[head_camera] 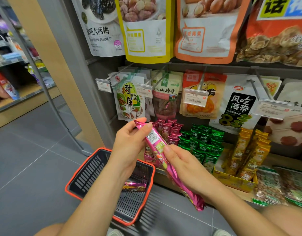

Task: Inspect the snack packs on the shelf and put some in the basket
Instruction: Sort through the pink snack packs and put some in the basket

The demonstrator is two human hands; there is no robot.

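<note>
Head view: left forearm (99, 193) crosses basket (89, 174); green packs (204, 140) behind pink pack (154, 142).

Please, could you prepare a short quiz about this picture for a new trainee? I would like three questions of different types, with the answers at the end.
1. True or false: the basket on the floor is empty.
2. Who holds the pink pack above the basket? A. nobody; B. one hand only; C. the left hand and the right hand.
3. Fill in: on the shelf, the green packs stand between the boxed pink packs and the ___ packs.

Key
1. False: a snack pack lies in it.
2. C
3. yellow: the yellow packs.
</note>
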